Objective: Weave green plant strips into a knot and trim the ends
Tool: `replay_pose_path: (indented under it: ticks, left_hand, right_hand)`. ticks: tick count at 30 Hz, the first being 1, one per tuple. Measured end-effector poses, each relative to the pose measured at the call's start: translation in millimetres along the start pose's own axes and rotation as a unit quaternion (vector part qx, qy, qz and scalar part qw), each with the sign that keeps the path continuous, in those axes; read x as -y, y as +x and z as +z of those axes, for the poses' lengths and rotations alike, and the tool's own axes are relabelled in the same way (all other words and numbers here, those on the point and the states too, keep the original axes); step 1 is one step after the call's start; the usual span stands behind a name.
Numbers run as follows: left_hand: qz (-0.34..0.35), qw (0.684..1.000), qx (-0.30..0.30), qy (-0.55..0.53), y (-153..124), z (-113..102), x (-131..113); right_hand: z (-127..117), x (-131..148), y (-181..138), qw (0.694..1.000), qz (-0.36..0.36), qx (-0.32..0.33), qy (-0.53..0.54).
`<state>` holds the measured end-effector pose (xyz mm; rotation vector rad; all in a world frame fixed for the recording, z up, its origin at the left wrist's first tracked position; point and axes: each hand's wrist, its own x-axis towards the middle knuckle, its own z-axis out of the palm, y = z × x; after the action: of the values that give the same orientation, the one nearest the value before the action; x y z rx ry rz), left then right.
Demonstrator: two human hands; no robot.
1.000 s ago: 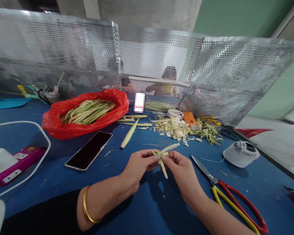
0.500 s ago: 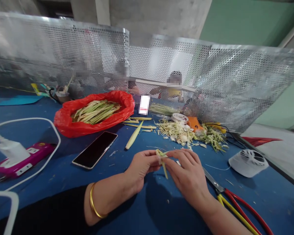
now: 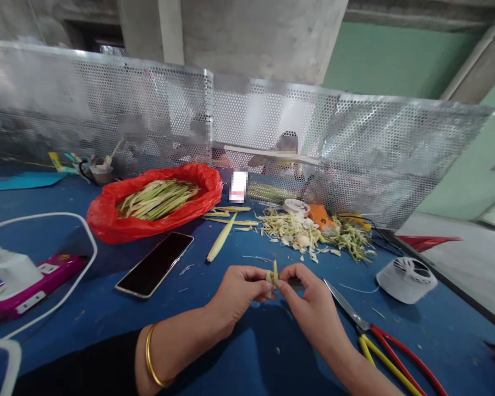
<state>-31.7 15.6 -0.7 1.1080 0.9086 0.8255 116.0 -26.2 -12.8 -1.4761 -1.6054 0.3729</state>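
Observation:
Between my two hands, above the blue table, is a small pale-green plant strip (image 3: 275, 269), folded or looped on itself. My left hand (image 3: 241, 289) pinches its left side between thumb and fingers. From the other side, the thumb and index finger of my right hand (image 3: 309, 294) close on it. One narrow end of the strip points upward; the fingertips hide part of it. Beside my right hand lie scissors (image 3: 365, 325) with one red and one yellow handle. A husk-like pale green piece (image 3: 221, 239) lies beyond my left hand.
A red plastic bag (image 3: 107, 225) holds long green strips. A phone (image 3: 154, 265) and a magenta power strip (image 3: 33, 280) with a white cable lie left. Plant scraps (image 3: 291, 226) are heaped ahead. A white thread spool (image 3: 406, 279) stands right; a perforated metal screen (image 3: 264, 121) runs behind.
The strip's narrow end, which hung downward, now points up. My right hand's fingers have drawn back from over the strip into a pinch. The view has tilted upward slightly.

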Motion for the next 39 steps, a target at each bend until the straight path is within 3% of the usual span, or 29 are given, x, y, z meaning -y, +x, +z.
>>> replay_pose_path:
  ticks: [5,12,17,25,30,35,39]
  left_hand:
    - [0.029,0.999,0.011,0.017,0.3,-0.2,0.5]
    - [0.051,0.998,0.028,0.003,0.7,0.6,9.6]
    - [0.019,1.000,0.006,0.004,1.9,-0.1,10.0]
    - [-0.054,0.996,-0.022,-0.061,3.2,0.8,6.1]
    - [-0.095,0.989,-0.022,-0.107,7.2,-1.5,4.5]
    - [-0.117,0.984,-0.041,-0.129,9.8,-2.1,4.8]
    - [-0.093,0.990,-0.032,-0.100,7.6,-1.0,4.1]
  right_hand:
    - [2.1,-4.6,2.1,0.996,0.070,0.043,0.041]
    - [10.8,-7.5,3.4,0.972,0.128,0.043,0.192]
    - [7.2,1.2,4.2,0.946,0.145,0.065,0.282]
    - [-0.4,6.4,8.9,0.932,0.197,0.123,0.280]
    - [-8.1,3.6,10.9,0.938,0.178,0.149,0.257]
    - [-8.1,-0.7,4.8,0.992,0.037,0.060,0.101]
    - [-8.7,0.0,1.7,0.996,-0.024,0.041,0.075]
